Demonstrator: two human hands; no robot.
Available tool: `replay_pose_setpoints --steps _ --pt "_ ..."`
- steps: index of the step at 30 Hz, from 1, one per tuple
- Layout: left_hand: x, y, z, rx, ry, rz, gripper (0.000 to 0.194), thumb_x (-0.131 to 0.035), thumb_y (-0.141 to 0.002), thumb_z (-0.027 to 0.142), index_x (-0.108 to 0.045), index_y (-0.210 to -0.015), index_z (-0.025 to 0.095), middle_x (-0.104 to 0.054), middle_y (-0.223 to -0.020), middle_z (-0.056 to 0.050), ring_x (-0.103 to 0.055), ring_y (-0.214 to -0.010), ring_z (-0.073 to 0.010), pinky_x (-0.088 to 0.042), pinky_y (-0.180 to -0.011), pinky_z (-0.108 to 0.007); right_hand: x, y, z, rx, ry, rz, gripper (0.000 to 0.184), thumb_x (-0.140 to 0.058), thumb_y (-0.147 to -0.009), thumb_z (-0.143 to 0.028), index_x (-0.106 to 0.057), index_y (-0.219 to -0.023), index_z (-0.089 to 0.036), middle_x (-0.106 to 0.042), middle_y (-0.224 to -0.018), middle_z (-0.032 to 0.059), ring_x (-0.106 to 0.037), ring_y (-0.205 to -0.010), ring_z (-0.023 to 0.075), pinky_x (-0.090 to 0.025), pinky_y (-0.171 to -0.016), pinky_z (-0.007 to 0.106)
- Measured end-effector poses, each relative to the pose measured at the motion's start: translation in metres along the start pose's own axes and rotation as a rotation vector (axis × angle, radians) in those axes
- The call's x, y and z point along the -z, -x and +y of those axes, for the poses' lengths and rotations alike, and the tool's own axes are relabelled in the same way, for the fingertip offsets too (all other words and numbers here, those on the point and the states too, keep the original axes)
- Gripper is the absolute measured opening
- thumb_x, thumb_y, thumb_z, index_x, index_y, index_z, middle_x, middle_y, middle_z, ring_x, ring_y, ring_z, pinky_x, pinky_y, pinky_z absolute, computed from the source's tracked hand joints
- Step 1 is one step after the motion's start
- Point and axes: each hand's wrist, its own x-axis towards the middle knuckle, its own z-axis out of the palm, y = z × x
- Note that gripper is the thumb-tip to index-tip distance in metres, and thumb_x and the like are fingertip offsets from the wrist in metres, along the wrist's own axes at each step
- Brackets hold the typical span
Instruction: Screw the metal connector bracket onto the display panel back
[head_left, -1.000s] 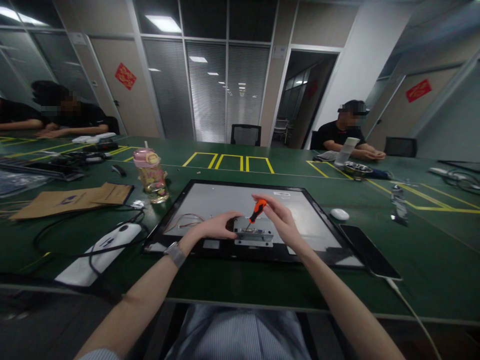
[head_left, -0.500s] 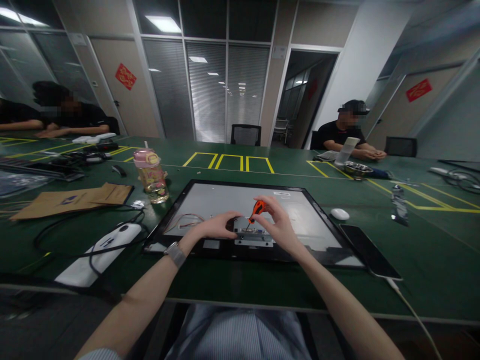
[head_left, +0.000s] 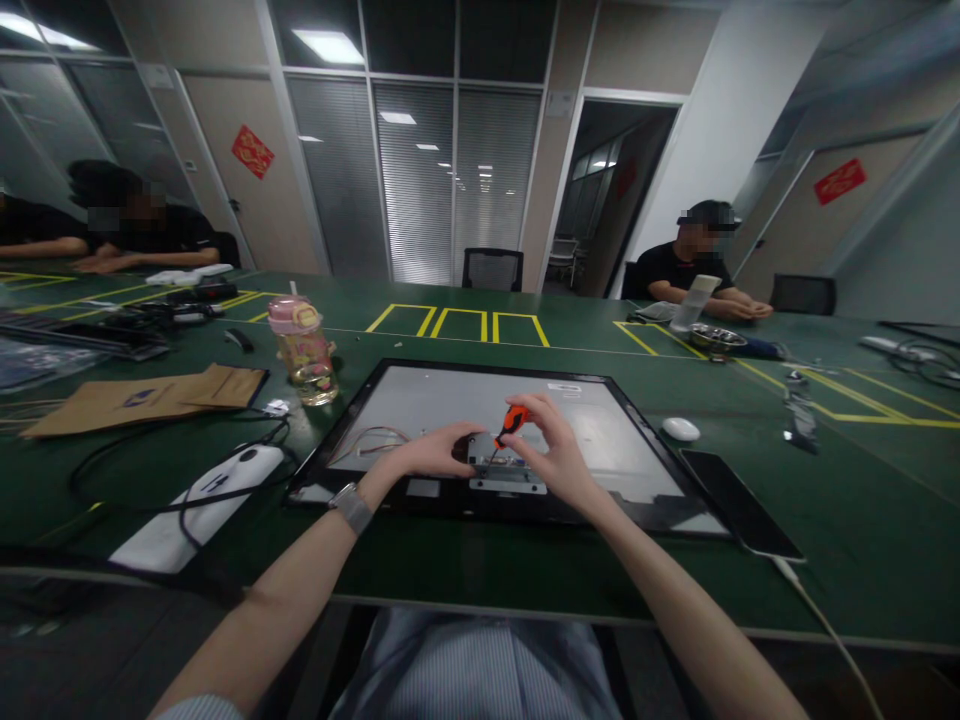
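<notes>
My right hand [head_left: 555,440] pinches an orange and black screwdriver [head_left: 512,425] by its handle. The slim shaft slants down to a metal bracket [head_left: 506,486] with a row of ports along it. At the bracket's left end, my left hand [head_left: 441,450] curls its thumb and fingers around it; the exact contact is partly hidden. Under both hands lies a flat display panel [head_left: 442,390], grey back up, in a black frame. Thin wires [head_left: 373,437] run over its left part.
Left of the panel are a pink-lidded bottle [head_left: 304,350], a white power strip [head_left: 199,510] with black cables and a brown paper bag [head_left: 142,400]. On the right lie a phone [head_left: 739,505] and a white earbud case [head_left: 680,429]. Other people sit across the table.
The screwdriver's handle and tip have shifted slightly left along the bracket, with my right hand still on it. My left hand has hardly moved.
</notes>
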Motion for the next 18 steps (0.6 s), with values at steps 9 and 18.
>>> replay_pose_setpoints --steps 9,18 --pt "0.0019 0.0014 0.0054 0.009 -0.022 0.006 0.07 -0.068 -0.067 0.031 -0.044 -0.132 0.021 -0.049 -0.136 -0.006 -0.048 -0.121 -0.0246 -0.036 -0.103 -0.034 -0.0026 0.0015 0.0012 -0.042 -0.148 -0.036 0.041 -0.049 -0.09 -0.02 -0.041 -0.13 -0.026 -0.057 -0.116 0.0092 -0.058 -0.104 0.0203 -0.049 -0.092 0.04" --pt "0.0014 0.0008 0.0062 0.004 0.003 -0.004 0.069 -0.066 -0.066 0.026 -0.044 -0.131 0.022 -0.052 -0.132 -0.006 -0.051 -0.117 -0.0237 -0.038 -0.102 -0.034 -0.0052 0.0013 0.0103 -0.046 -0.053 0.053 0.04 -0.058 -0.085 -0.02 -0.047 -0.123 -0.026 -0.058 -0.103 0.0064 -0.059 -0.089 0.0188 -0.052 -0.084 0.038"
